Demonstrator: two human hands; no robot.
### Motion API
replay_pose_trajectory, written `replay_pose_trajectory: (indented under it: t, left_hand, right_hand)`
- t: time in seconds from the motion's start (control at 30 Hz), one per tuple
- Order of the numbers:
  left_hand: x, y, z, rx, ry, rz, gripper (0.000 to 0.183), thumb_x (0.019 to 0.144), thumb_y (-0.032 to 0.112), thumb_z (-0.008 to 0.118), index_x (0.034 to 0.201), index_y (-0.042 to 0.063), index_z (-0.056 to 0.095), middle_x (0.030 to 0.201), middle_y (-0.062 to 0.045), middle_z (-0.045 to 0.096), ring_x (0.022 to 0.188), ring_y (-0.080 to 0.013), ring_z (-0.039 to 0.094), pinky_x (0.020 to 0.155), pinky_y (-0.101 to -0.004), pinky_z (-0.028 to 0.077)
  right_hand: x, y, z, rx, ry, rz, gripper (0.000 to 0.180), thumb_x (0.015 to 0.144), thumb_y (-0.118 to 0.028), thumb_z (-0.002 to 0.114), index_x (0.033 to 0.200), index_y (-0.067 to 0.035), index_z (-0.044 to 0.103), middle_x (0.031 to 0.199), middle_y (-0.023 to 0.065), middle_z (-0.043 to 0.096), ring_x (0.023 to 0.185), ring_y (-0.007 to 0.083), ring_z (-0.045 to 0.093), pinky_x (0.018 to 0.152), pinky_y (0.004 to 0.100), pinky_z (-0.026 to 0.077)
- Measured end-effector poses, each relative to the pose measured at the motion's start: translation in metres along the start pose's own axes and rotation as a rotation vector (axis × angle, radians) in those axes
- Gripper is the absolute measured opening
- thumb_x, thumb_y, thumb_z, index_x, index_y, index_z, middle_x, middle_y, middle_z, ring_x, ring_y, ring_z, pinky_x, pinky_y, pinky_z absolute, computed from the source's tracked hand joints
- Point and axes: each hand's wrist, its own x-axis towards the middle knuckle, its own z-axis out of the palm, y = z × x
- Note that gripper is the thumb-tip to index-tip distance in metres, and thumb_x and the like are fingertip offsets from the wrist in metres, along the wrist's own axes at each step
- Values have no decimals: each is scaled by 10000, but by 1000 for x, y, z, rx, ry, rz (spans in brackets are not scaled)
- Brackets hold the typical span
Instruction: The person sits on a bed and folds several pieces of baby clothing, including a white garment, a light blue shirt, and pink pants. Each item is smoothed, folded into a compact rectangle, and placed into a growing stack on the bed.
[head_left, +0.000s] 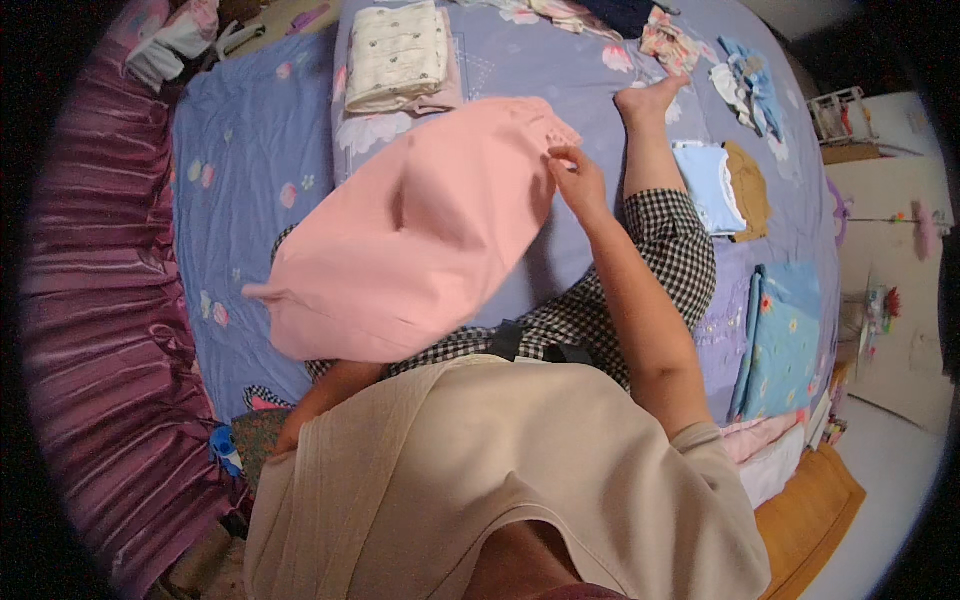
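A pink cloth garment (405, 232) with a ruffled or lacy end at its upper right hangs spread out over my lap. My right hand (579, 180) pinches its edge near that ruffled end, between thumb and fingers. The left forearm runs beneath the garment's lower left part, and the cloth hides my left hand. Black-and-white checked trousers (667, 247) cover my legs on the bed, with one bare foot stretched forward on the right.
Folded white patterned cloth (397, 56) lies on the floral bedsheet (585, 127). To the right are a folded light-blue garment (709, 187), a brown one (748, 191) and a folded blue floral cloth (784, 341). A pleated purple curtain (105, 300) hangs along the left.
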Motion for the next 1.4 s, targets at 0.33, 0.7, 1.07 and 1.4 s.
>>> replay_pose_trajectory:
  t: [0.33,0.7,1.07,1.4]
  left_hand:
    - [-137,26,-130,416,-588,142,233,876,57,545,1084,33,648,1062,-130,649,951,-207,606,791,-316,488]
    - [-83,33,-176,483,217,237,249,849,209,619,1014,26,652,1003,-118,650,912,-220,608,806,-333,464]
    - [-63,5,-163,645,-143,244,243,766,165,654,983,55,642,857,-128,582,855,-303,576,774,-385,455]
    - [-104,27,-190,562,32,239,290,788,149,655,1060,52,632,908,-103,598,853,-261,593,747,-339,462]
  right_hand:
    - [57,-20,63,-729,39,-752,384,815,-192,581,1191,-116,562,1250,155,540,1140,309,527,920,410,443]
    - [0,39,26,-995,-414,-490,210,808,-199,569,980,-77,572,972,151,615,850,348,608,726,458,483]
    - [-62,49,-102,-877,-877,-186,250,815,-212,548,1031,-196,673,941,116,666,861,309,637,753,405,510]
    - [21,63,-49,-663,-226,109,703,751,-468,687,1192,48,503,1041,232,629,983,342,613,844,386,480]
